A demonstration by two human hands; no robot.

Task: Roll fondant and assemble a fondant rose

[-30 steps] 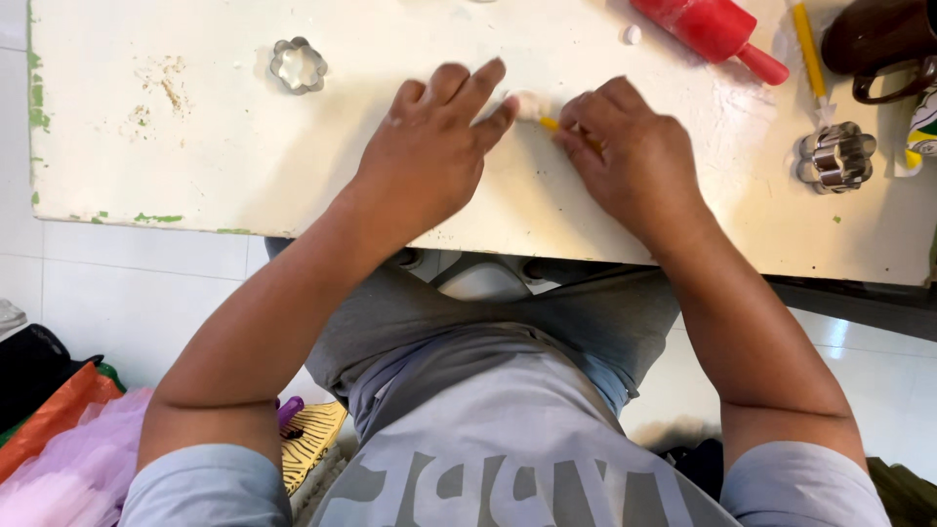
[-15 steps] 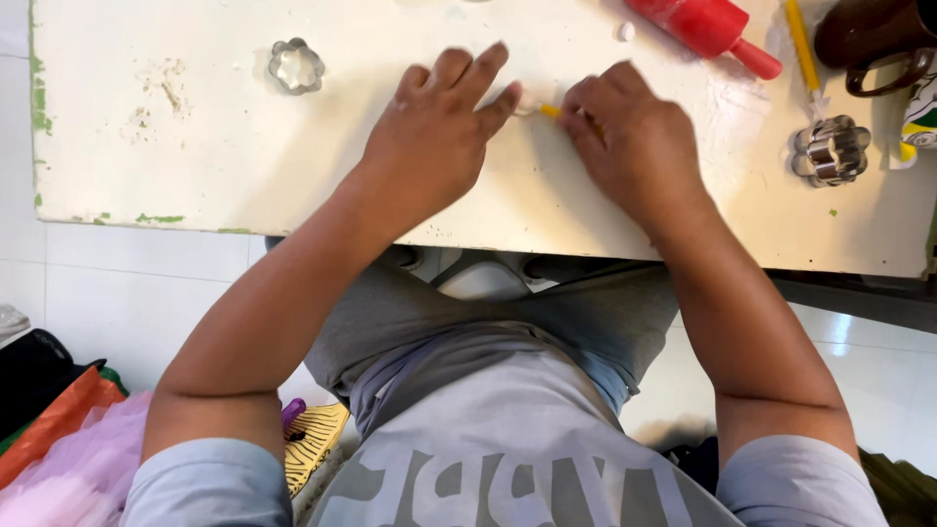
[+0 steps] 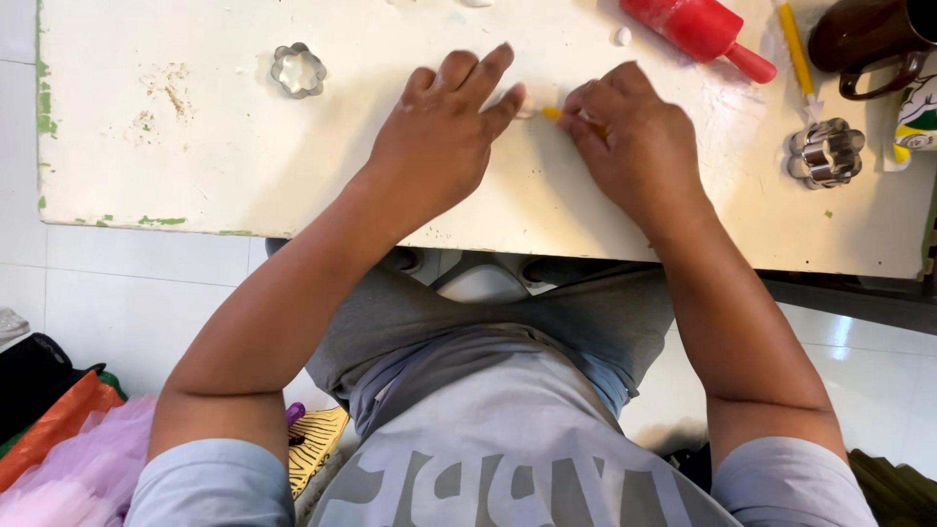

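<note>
Off-white painted worktop (image 3: 244, 176), worn, green showing at chipped edges. Left hand (image 3: 444, 137): palm down, fingers extended and spread flat on the surface, thumb tip touching a small pale lump of dough (image 3: 528, 102). Right hand (image 3: 639, 137): fingers curled closed around a thin yellow tool (image 3: 554, 114), whose tip shows between the two hands, just beside the lump. The lump sits at mid-worktop, between the thumbs. Small flower-shaped metal cutter (image 3: 298, 70): lying apart to the left. Larger flower-shaped metal cutter (image 3: 826, 152): right of the right hand, near it. Red rolling pin (image 3: 698, 27): far edge, tilted. Yellow stick (image 3: 795, 49): just beside the rolling pin. Dark brown mug (image 3: 864, 39): top right corner.
</note>
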